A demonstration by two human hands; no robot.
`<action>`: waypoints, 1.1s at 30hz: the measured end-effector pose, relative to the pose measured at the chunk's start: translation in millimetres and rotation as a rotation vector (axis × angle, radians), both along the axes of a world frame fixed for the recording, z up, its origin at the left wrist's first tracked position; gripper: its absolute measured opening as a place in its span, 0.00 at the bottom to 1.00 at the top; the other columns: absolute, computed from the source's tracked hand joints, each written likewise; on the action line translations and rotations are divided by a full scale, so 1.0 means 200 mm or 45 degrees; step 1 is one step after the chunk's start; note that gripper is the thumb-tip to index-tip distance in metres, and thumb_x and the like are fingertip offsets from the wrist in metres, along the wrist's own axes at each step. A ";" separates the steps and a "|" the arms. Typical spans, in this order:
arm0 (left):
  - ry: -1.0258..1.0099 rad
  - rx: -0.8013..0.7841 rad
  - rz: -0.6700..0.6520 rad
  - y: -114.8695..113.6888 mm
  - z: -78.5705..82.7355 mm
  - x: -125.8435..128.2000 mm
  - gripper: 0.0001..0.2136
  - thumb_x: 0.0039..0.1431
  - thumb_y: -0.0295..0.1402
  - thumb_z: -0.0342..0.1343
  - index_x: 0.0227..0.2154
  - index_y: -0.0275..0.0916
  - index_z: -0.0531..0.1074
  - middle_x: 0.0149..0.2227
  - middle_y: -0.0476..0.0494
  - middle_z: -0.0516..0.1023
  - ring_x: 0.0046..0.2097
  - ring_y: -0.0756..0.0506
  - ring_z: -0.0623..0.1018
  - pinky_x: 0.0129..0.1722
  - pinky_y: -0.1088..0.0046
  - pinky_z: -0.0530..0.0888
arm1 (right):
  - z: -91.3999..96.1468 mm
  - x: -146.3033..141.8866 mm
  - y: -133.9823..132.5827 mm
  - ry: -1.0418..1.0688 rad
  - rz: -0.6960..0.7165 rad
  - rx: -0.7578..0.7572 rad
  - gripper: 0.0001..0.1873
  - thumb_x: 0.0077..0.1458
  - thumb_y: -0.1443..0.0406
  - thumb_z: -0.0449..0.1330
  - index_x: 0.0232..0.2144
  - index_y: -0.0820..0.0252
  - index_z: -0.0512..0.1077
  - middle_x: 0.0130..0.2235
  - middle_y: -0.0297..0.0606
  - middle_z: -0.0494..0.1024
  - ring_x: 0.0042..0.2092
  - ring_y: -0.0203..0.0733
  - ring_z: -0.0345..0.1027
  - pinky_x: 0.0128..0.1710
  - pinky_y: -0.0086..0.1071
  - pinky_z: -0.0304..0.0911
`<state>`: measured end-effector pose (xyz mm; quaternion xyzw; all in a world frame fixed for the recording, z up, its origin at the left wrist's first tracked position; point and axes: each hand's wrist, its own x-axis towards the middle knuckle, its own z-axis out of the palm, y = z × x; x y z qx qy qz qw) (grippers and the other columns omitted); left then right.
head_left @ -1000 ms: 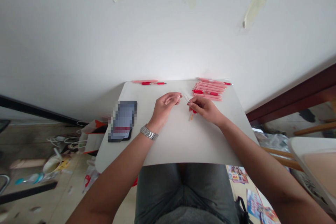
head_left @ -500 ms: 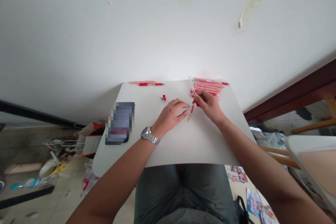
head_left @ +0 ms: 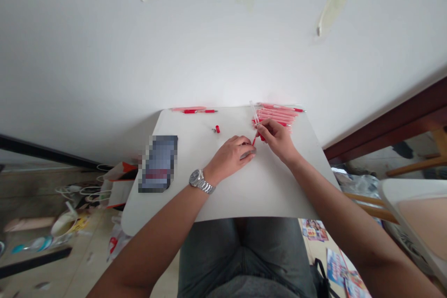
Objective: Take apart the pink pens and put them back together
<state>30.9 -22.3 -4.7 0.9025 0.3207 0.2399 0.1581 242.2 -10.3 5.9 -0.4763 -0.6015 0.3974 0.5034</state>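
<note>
My right hand [head_left: 276,138] grips a clear pen barrel with a red refill [head_left: 254,116] that slants up and away. My left hand [head_left: 233,155] is closed in a pinch on the lower tip of that pen, near the middle of the small white table [head_left: 223,195]. A small red cap piece [head_left: 217,129] lies loose on the table behind my left hand. A pile of several pink and red pens [head_left: 277,114] sits at the far right corner, just behind my right hand. Two more pens [head_left: 193,110] lie at the far left edge.
A blurred-out phone [head_left: 159,162] lies on the table's left side. The table stands against a white wall. Bags, cables and a cup [head_left: 66,223] clutter the floor on the left. A wooden frame and a chair [head_left: 412,209] stand at the right, with magazines on the floor.
My left hand set the small red cap piece down on the table, then came back and pinched the pen's lower tip. My right hand tilted the pen more upright.
</note>
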 end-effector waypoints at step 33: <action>0.143 0.156 0.455 0.01 0.00 -0.04 0.06 0.67 0.24 0.57 0.42 0.41 0.75 0.39 0.42 0.78 0.42 0.40 0.77 0.45 0.60 0.74 | 0.01 -0.02 -0.01 -0.037 0.044 -0.023 0.26 0.62 0.40 0.64 0.36 0.57 0.74 0.31 0.37 0.80 0.30 0.38 0.66 0.30 0.34 0.63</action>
